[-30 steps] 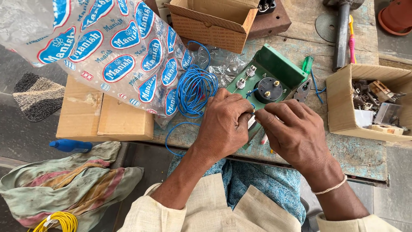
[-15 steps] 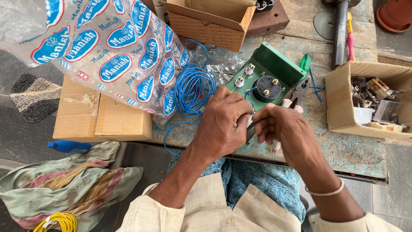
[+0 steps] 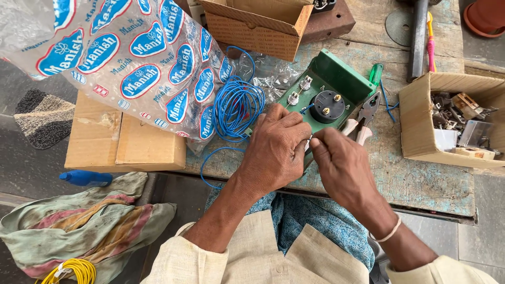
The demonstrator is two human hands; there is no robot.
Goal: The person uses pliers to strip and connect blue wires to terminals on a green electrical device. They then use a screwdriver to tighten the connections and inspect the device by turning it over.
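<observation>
A green switch box (image 3: pixel 336 84) with a round black meter (image 3: pixel 327 107) and two metal toggle switches lies on the worn workbench (image 3: pixel 421 184). My left hand (image 3: pixel 276 150) rests on the box's near edge, fingers curled on a short blue wire end (image 3: pixel 305 109) by the meter. My right hand (image 3: pixel 342 165) is beside it, its fingertips pinched together against the left hand's; what they pinch is hidden. A coil of blue wire (image 3: pixel 236 108) lies just left of the box.
Pliers (image 3: pixel 363 123) and a green-handled screwdriver (image 3: pixel 375 73) lie right of the box. An open carton of small parts (image 3: pixel 447 118) sits far right, another carton (image 3: pixel 258 26) behind. A printed plastic bag (image 3: pixel 131 58) covers a flat cardboard box (image 3: pixel 126 144).
My right hand has drawn back off the box toward my left hand and closed into a pinch, uncovering the pliers. My left hand has stayed on the box's near edge.
</observation>
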